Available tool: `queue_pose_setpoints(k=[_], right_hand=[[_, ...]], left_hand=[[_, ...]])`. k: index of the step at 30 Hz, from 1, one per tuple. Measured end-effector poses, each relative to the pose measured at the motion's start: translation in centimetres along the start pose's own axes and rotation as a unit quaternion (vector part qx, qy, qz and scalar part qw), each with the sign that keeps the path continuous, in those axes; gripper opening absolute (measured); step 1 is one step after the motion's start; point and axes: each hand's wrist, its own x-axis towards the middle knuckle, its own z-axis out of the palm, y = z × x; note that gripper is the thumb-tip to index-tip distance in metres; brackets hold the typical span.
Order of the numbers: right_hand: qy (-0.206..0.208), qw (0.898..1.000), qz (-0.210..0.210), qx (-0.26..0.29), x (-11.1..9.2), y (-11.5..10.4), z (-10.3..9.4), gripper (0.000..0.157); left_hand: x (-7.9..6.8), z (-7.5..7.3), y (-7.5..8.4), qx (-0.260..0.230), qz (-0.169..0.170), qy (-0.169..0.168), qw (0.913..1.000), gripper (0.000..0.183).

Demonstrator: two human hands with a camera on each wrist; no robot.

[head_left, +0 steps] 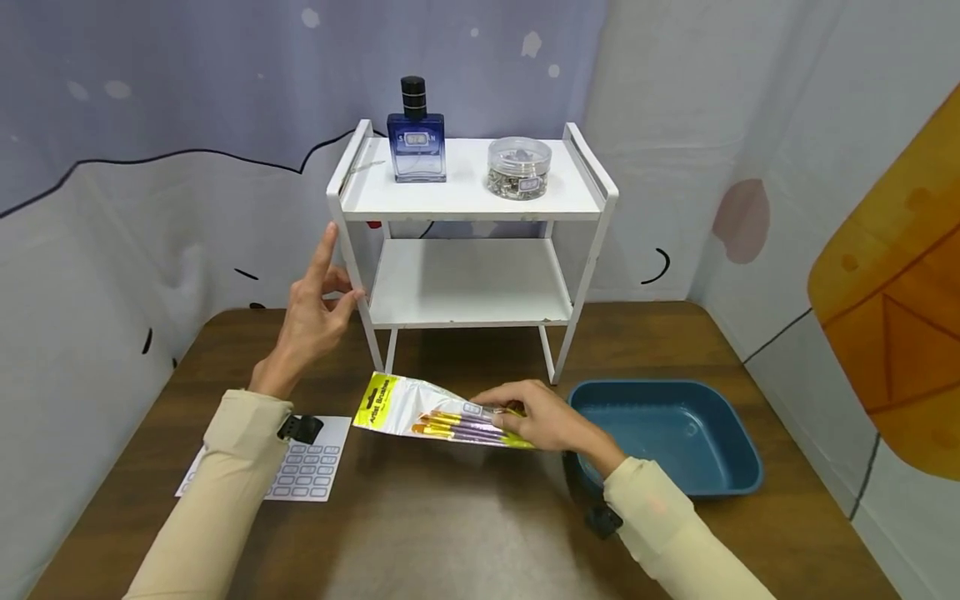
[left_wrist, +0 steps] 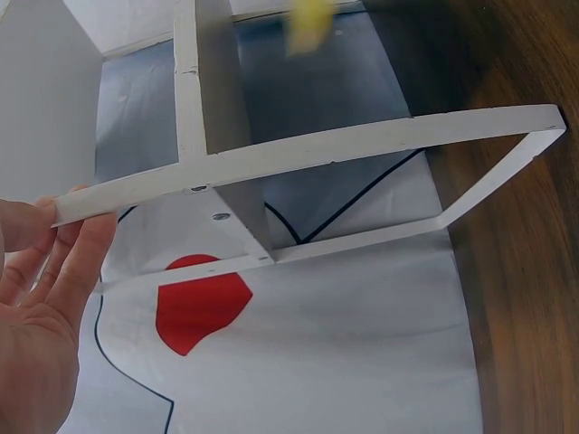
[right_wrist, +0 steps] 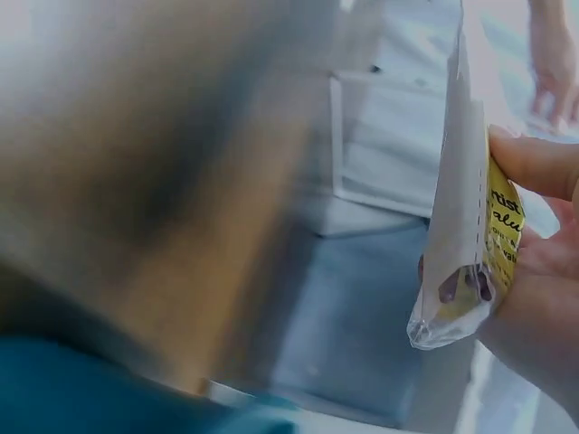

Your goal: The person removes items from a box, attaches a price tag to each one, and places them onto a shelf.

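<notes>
In the head view my left hand (head_left: pixel 303 321) is at the left front post of a white two-tier rack (head_left: pixel 480 217), index finger pointing up and thumb against the post. The left wrist view shows fingers of my left hand (left_wrist: pixel 54 298) on both sides of that post (left_wrist: pixel 298 155). My right hand (head_left: pixel 540 412) grips the right end of a clear packet of artist brushes (head_left: pixel 431 408) in front of the rack. Yellow ends and purple-handled brushes show through it. The right wrist view has the packet (right_wrist: pixel 461 208) edge-on, pinched with my thumb on its printed side.
A blue perfume bottle (head_left: pixel 417 150) and a lidded clear jar (head_left: pixel 519 171) stand on the top shelf. At the right is a teal basin (head_left: pixel 667 392). A sheet of labels (head_left: pixel 307 467) lies under my left forearm. Fabric hangs behind the brown table (head_left: pixel 450 533).
</notes>
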Motion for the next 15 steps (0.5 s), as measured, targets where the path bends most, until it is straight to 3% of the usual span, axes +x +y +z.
queue_pose_setpoints(k=[10,15], right_hand=[[0.058,0.998,0.000,-0.027,1.8,-1.5,-5.1,0.037],[0.064,0.997,-0.016,-0.032,3.1,-1.7,-6.7,0.035]], left_hand=[[-0.1,-0.1,0.1,-0.007,0.007,0.004,0.9999,0.092],[0.0,0.0,0.0,-0.014,0.015,0.009,0.9997,0.094]])
